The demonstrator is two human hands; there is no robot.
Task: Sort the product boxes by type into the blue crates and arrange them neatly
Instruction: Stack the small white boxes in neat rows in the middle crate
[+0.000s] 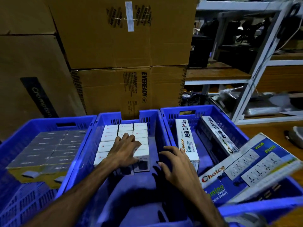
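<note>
Three blue crates stand side by side. The middle crate (157, 126) holds several small white boxes (141, 131) packed in rows at its far left. My left hand (124, 149) lies flat on top of these boxes, fingers spread. My right hand (177, 167) hovers open over the bare right part of the same crate, holding nothing. The left crate (32, 126) is filled with several grey-topped yellow boxes (49, 151). In the right crate (213, 110) stand two long "Choice" socket boxes (186, 141). A larger blue "Choice" box (249, 167) leans across the right crate's near corner.
Big brown cartons (123, 46) are stacked right behind the crates. A white metal shelf rack (255, 66) with dark goods stands at the right. A wooden floor (268, 128) shows at the right. A fourth blue crate rim (262, 208) is at the bottom right.
</note>
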